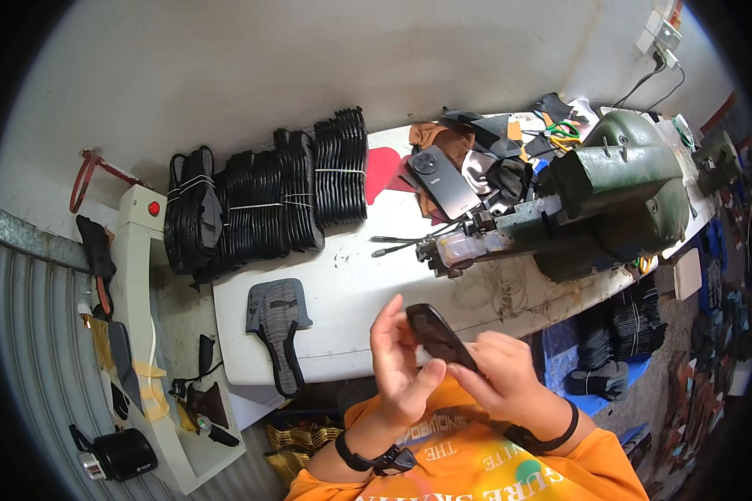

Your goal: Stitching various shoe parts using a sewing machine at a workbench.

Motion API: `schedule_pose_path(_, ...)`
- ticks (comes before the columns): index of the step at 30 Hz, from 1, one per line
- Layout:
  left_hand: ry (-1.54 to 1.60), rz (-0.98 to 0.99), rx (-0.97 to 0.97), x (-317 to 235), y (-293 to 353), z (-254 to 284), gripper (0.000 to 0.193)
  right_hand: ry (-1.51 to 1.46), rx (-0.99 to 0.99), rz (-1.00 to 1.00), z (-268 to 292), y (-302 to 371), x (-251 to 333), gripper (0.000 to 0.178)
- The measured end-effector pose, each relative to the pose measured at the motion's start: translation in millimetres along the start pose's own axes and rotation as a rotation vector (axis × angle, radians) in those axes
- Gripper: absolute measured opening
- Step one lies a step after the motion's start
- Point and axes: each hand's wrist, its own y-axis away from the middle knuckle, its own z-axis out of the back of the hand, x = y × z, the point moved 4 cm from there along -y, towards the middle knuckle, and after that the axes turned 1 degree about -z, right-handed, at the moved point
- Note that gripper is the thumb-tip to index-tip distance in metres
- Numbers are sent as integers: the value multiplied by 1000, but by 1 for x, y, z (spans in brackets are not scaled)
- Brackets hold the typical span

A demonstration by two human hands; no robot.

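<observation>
A dark oblong piece (439, 337) with a rounded end and a black rim is held up in front of my body, tilted, over the table's near edge. My right hand (501, 371) pinches its lower right end between thumb and fingers. Along its left side my left hand (405, 363) holds it loosely, fingers behind the edge and thumb at the lower side. What exactly the piece is cannot be made out. To the left, a flat grey knit shoe upper (277, 321) with black edging lies on the white table (342, 309).
Bundles of black folded shoe pieces (263, 196) stand at the back left. A smartphone (441, 182) rests among fabric scraps, near scissors (562, 134). A green sewing machine (614, 196) fills the right side, with loose thread (501, 288) beside it. A black mug (125, 453) is at lower left.
</observation>
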Motion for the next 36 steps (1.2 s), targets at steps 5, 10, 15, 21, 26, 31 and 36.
schedule_pose_path(5, -183, 47, 179, -19, -10, -7, 90, 664, -131, 338, -12, 9, 16, 41)
schedule_pose_path(10, 75, 82, 119, -26, -15, -1, 66, 652, -84, 421, -17, 7, 17, 47)
schedule_pose_path(15, 755, 132, 291, -19, -8, 9, 61, -59, -248, -113, -2, 5, 4, 29)
schedule_pose_path(21, 244, 269, 343, -9, 2, 20, 83, -317, -159, -174, -4, 7, -3, 7)
schedule_pose_path(26, 562, 633, 417, -11, 29, 57, 85, -386, -75, -258, 2, 1, -4, 32)
schedule_pose_path(31, -978, 23, -268, 23, 28, 142, 72, 150, -151, 304, 43, -11, 55, 48)
schedule_pose_path(36, -1475, 29, -110, 40, 31, 137, 65, 275, -56, 644, 73, -6, 110, 17)
